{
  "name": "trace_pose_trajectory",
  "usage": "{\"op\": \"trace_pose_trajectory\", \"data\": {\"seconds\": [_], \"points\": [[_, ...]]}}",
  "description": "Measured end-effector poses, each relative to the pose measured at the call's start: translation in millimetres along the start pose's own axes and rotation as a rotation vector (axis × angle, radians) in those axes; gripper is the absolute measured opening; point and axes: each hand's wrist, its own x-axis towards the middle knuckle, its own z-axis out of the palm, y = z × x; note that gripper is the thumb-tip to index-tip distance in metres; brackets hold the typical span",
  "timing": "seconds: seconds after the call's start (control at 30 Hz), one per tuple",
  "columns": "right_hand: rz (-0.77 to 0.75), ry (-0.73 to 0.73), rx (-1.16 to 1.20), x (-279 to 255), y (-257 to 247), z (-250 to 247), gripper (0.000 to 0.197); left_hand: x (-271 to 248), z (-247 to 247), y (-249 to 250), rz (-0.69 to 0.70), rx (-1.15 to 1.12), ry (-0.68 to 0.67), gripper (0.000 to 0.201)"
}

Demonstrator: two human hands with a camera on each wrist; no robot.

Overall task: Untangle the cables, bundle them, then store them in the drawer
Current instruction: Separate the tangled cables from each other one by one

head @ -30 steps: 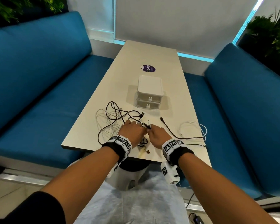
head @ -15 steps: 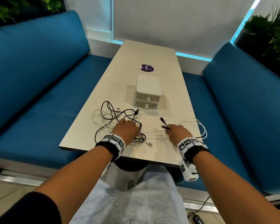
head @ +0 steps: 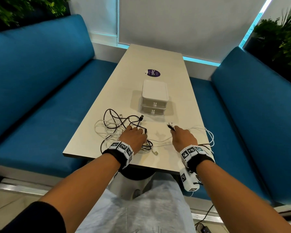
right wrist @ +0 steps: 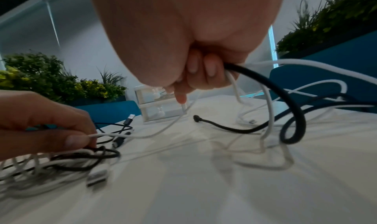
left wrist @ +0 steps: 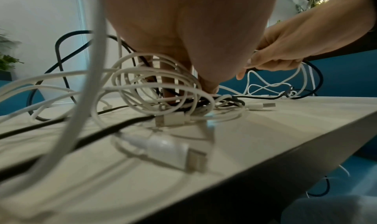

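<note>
A tangle of black and white cables (head: pixel 114 126) lies on the table's near left. My left hand (head: pixel 134 137) rests on it; in the right wrist view its thumb and fingers (right wrist: pixel 73 140) pinch a white cable (right wrist: pixel 155 134) that runs across to my right hand (head: pixel 181 137). That hand grips a black cable (right wrist: pixel 285 88) and white cables in curled fingers (right wrist: pixel 210 67), with the plug ends sticking out past the knuckles. More white loops (head: pixel 208 133) trail to its right. The white two-drawer box (head: pixel 154 95) stands beyond both hands, its drawers closed.
The long beige table (head: pixel 154 61) carries a purple sticker (head: pixel 152 73) behind the box. A loose white USB plug (head: pixel 155 153) lies near the front edge. Blue benches (head: pixel 40 98) flank both sides, and cables hang over the table's right edge.
My right hand has moved right, away from the left, drawing the black and white cable ends out of the tangle. The left hand has stayed on the pile.
</note>
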Motion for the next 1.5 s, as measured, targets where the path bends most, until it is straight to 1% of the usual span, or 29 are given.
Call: {"op": "trace_pose_trajectory", "data": {"seconds": [0.1,0.2,0.27,0.37,0.43,0.57,0.63,0.73,0.8,0.87,0.93,1.0,1.07,1.17,1.23,1.3,1.43,1.5], "points": [[-0.012,0.004,0.064,-3,-15,4,0.036,2,-3,4,-0.018,-0.003,-0.021,0.022],[-0.002,-0.051,0.15,-4,-33,8,0.04,7,-8,8,-0.029,-0.012,-0.038,0.023],[-0.035,-0.089,0.202,-4,-44,13,0.039,8,-12,11,-0.037,-0.033,-0.047,0.021],[-0.06,-0.1,0.262,-3,-52,19,0.035,9,-16,16,-0.038,-0.047,-0.047,0.018],[-0.075,-0.122,0.253,-4,-54,20,0.034,8,-16,17,-0.042,-0.057,-0.043,0.018],[-0.084,-0.226,0.171,-3,-49,22,0.035,8,-15,14,-0.053,-0.088,-0.008,0.013],[-0.094,-0.245,0.137,-2,-46,23,0.033,9,-13,13,-0.049,-0.095,-0.006,0.019],[-0.145,-0.24,0.054,-2,-41,21,0.028,10,-8,8,-0.014,-0.087,0.001,0.021],[-0.138,-0.223,0.013,0,-32,12,0.023,10,-6,0,0.001,-0.094,-0.005,0.023],[-0.086,-0.195,-0.027,6,-15,1,0.021,9,-7,-12,0.004,-0.115,-0.029,0.025],[0.002,-0.165,-0.063,10,6,-8,0.021,8,-8,-21,-0.006,-0.139,-0.052,0.025],[0.067,-0.144,-0.091,11,21,-10,0.022,6,-8,-24,-0.015,-0.164,-0.056,0.025],[0.083,-0.136,-0.106,9,24,-7,0.023,4,-8,-20,-0.007,-0.145,-0.05,0.027],[0.085,-0.05,-0.071,4,18,-2,0.022,4,-7,-11,-0.006,-0.107,-0.048,0.028],[0.058,0.01,-0.01,1,8,-2,0.025,4,-7,-8,-0.017,-0.092,-0.052,0.031],[-0.02,0.021,0.042,-2,-5,0,0.028,5,-7,-5,-0.03,-0.082,-0.052,0.035],[-0.196,-0.071,0.111,-6,-35,7,0.031,7,-12,6,-0.037,-0.066,-0.027,0.035],[-0.254,-0.134,0.102,-8,-47,13,0.031,7,-14,11,-0.046,-0.06,-0.021,0.028]]}}
